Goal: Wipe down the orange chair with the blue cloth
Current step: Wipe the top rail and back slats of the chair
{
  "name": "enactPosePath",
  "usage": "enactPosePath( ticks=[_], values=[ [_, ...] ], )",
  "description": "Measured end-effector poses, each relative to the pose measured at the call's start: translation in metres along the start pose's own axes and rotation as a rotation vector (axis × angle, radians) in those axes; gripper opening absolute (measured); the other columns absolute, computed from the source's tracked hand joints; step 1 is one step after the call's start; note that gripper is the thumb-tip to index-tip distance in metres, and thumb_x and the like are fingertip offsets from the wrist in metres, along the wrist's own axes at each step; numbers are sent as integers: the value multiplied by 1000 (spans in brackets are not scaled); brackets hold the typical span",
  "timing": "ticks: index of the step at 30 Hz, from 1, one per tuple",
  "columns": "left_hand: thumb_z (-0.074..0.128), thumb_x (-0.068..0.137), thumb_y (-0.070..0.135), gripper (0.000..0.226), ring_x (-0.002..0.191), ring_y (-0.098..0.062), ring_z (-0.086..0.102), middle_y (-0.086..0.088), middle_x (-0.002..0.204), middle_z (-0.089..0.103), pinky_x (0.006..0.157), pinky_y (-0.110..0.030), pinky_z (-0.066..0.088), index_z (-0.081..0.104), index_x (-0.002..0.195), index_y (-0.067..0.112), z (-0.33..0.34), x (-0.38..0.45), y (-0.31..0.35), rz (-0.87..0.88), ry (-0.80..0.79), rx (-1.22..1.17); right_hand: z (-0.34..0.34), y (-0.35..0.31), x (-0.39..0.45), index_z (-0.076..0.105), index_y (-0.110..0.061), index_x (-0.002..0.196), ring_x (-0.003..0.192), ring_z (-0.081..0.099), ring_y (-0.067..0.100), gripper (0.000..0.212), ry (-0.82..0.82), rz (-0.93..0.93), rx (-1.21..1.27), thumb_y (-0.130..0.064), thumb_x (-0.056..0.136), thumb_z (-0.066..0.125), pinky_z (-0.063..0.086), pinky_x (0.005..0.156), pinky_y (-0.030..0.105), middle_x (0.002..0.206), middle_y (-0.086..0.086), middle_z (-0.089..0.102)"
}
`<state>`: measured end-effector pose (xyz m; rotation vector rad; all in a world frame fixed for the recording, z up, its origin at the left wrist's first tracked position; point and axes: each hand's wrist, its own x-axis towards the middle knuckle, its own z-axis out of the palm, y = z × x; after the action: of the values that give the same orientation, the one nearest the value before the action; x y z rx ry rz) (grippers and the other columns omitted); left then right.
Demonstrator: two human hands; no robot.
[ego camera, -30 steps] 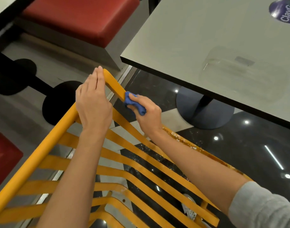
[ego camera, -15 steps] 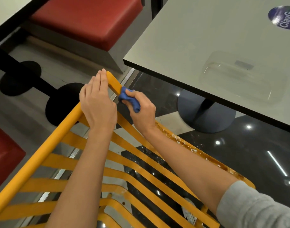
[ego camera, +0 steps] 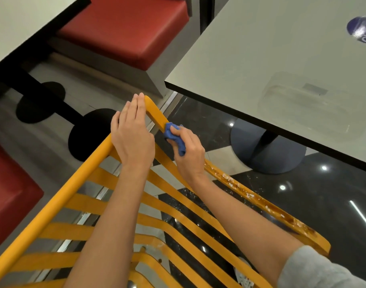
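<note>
Orange chair (ego camera: 59, 196): right hand (ego camera: 188, 154) grips blue cloth (ego camera: 175, 138), wiping rim near corner; left hand (ego camera: 132, 134) flat, steadying. Next, likely: soiled rim stretch.

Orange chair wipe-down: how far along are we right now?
Early. The right hand grips the blue cloth against the orange chair frame near its top corner, where the rail looks clean. The left hand lies flat, steadying that corner. Whitish residue remains on the right-side rail; slats can't be judged.

Both arms reach forward. The left hand (ego camera: 132, 136) lies flat, fingers straight and together. The right hand (ego camera: 188, 152) is curled, gripping.
</note>
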<state>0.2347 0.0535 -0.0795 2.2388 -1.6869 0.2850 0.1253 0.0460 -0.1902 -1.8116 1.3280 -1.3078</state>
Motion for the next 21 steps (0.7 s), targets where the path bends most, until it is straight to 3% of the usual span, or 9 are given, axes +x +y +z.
enactPosePath(
  ticks=[5, 11, 17, 21],
  values=[
    [55, 91, -2, 64, 137, -25, 42, -7, 149, 47, 116, -42, 26, 36, 150, 12, -4, 1, 5, -45, 6, -52, -34, 37, -30, 63, -17, 119, 102, 62, 19, 33, -109, 79, -111, -18, 88, 74, 56, 81, 42, 114, 2, 68],
    [58, 89, -2, 64, 132, -26, 47, -8, 146, 50, 113, -43, 31, 38, 148, 12, 0, 2, 1, -36, 32, -55, -4, 3, 18, 64, -10, 119, 99, 64, 21, 27, -75, 6, 52, -15, 92, 67, 57, 84, 38, 110, 7, 68],
    [58, 91, -1, 62, 125, -29, 52, -7, 142, 54, 111, -47, 38, 39, 149, 14, -2, 4, 4, -78, 12, -83, -54, 57, -40, 64, -17, 121, 102, 63, 18, 34, -204, 44, -114, -18, 88, 74, 58, 81, 39, 113, 2, 68],
    [58, 91, 0, 59, 110, -29, 59, -9, 131, 62, 101, -48, 45, 44, 146, 13, -3, 7, 6, -86, 26, -119, -48, 51, -24, 65, -16, 117, 97, 65, 17, 28, -193, 78, -110, -21, 90, 71, 58, 79, 38, 107, 1, 69]
  ],
)
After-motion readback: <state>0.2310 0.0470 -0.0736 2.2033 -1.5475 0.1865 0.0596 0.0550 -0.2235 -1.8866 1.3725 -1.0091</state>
